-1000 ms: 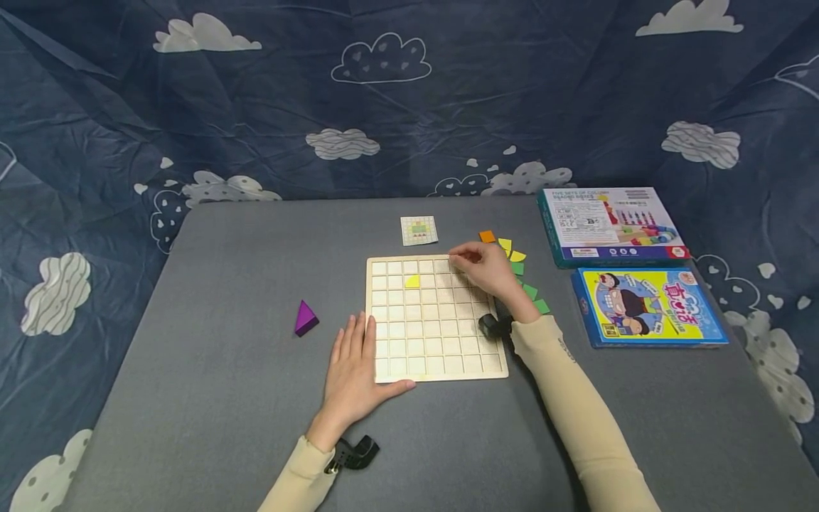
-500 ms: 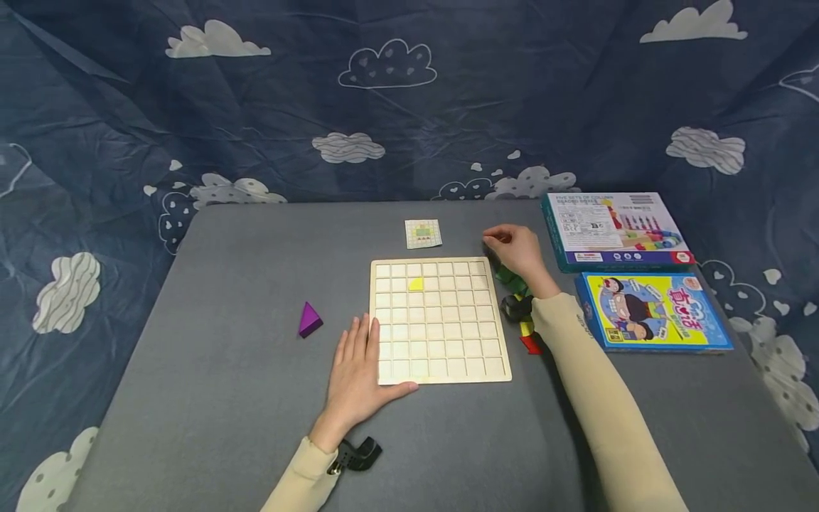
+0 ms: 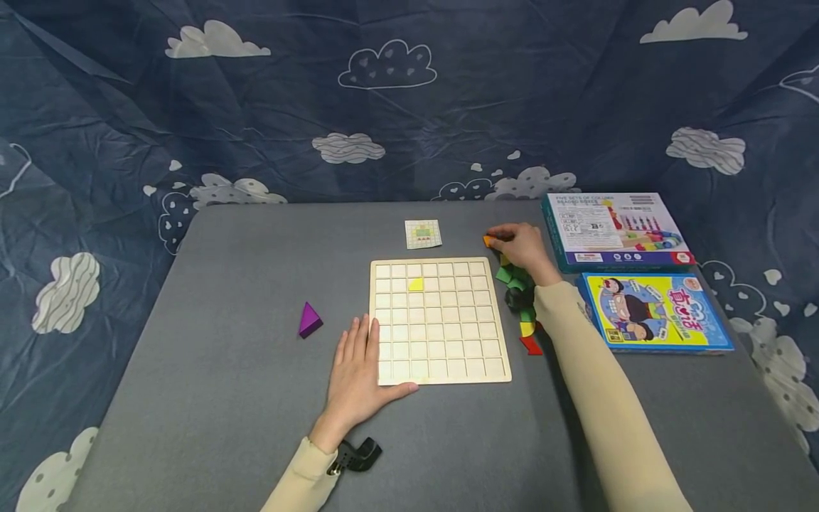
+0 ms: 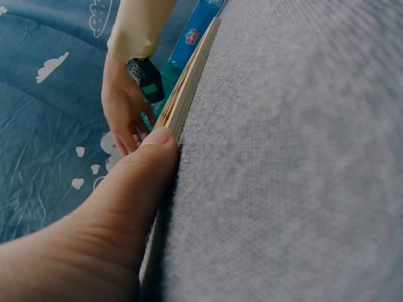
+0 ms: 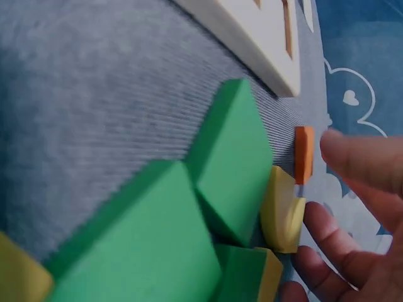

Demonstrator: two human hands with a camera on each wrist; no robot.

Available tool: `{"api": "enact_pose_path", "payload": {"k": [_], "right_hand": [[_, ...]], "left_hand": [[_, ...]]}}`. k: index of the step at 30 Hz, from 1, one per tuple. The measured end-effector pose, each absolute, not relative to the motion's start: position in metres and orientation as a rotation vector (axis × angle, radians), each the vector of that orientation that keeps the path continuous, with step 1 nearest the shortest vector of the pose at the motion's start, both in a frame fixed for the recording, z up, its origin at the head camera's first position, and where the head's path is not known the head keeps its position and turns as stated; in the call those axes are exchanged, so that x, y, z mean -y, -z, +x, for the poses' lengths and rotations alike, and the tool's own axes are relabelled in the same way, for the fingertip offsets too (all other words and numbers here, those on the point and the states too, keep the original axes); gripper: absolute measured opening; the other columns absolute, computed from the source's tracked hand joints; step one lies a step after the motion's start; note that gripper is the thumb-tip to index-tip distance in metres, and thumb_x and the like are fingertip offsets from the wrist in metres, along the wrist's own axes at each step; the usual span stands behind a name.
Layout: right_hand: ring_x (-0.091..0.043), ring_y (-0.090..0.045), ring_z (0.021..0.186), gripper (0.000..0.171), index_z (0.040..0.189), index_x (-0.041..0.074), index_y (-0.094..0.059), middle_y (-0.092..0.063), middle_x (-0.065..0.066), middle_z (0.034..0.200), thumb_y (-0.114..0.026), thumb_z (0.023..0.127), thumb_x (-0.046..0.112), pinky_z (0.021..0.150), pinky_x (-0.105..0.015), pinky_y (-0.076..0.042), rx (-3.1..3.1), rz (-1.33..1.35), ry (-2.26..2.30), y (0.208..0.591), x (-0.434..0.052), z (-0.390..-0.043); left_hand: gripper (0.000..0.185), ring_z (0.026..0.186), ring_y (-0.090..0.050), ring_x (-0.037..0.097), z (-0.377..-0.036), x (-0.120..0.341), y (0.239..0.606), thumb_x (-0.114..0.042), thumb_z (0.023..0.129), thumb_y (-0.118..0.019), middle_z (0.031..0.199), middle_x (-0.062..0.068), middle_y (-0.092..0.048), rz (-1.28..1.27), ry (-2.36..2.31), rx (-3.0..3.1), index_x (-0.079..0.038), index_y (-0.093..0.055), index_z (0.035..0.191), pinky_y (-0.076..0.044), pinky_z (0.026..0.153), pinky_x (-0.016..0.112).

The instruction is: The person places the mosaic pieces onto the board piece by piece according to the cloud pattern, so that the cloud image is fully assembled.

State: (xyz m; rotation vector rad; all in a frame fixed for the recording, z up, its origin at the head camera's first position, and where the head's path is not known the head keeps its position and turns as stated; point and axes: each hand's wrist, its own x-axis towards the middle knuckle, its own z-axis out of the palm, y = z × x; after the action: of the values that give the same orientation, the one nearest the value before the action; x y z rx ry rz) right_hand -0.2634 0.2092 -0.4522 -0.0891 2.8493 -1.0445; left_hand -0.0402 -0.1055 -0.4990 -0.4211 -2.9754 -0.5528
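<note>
My left hand (image 3: 353, 377) lies flat at the near left corner of a wooden grid board (image 3: 441, 320), fingers along its left side. Its thumb (image 4: 141, 176) presses against the board's near edge in the left wrist view. One yellow piece (image 3: 416, 284) sits in a square of the grid. Beyond the board's far right corner, my right hand (image 3: 521, 249) reaches over an orange block (image 3: 488, 242), fingertips right at it. In the right wrist view, the thumb is a little apart from the orange block (image 5: 304, 154); the index finger is mostly hidden.
Several green blocks (image 5: 233, 163), yellow blocks (image 5: 280, 211) and a red block (image 3: 531, 345) line the board's right side. A patterned card (image 3: 423, 234) lies behind the board, a purple block (image 3: 310, 320) to its left. Two boxes (image 3: 617, 227) (image 3: 659, 311) lie at right.
My right hand has moved right from the board's far edge to the orange block. The view has shifted slightly. My left hand stays at the board's corner.
</note>
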Motion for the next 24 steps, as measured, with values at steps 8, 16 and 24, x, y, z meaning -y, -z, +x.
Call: {"api": "enact_pose_path", "payload": {"k": [8,16,24], "right_hand": [[-0.039,-0.033,0.114,0.035,0.125,0.007,-0.063,-0.053,-0.021,0.123,-0.063,0.093,0.019,0.093,-0.051,-0.029,-2.794,-0.052,1.002,0.4522,-0.2088,-0.2678],[-0.039,-0.034,0.108,0.029,0.117,0.006,-0.067,-0.054,-0.021,0.116,-0.065,0.091,0.019,0.087,-0.052,-0.031,-2.839,-0.020,0.946,0.4517,-0.2079,-0.2673],[-0.037,-0.038,0.100,0.022,0.105,0.002,-0.063,-0.054,-0.020,0.103,-0.068,0.088,0.015,0.084,-0.051,-0.032,-2.892,-0.073,0.913,0.4504,-0.2079,-0.2650]], "left_hand": [[0.123,0.143,-0.002,0.031,-0.0399,0.1057,0.4990,-0.080,0.069,-0.057,0.155,0.021,-0.011,-0.412,0.554,2.978,0.001,-0.012,0.150,0.000,0.113,0.042],[0.123,0.142,-0.007,0.034,-0.0400,0.1051,0.5007,-0.078,0.068,-0.060,0.154,0.023,-0.015,-0.429,0.565,2.930,0.004,-0.017,0.149,-0.005,0.112,0.045],[0.122,0.141,-0.009,0.035,-0.0394,0.1055,0.5010,-0.078,0.068,-0.059,0.153,0.023,-0.017,-0.435,0.566,2.912,0.005,-0.018,0.149,-0.006,0.112,0.045]]}}
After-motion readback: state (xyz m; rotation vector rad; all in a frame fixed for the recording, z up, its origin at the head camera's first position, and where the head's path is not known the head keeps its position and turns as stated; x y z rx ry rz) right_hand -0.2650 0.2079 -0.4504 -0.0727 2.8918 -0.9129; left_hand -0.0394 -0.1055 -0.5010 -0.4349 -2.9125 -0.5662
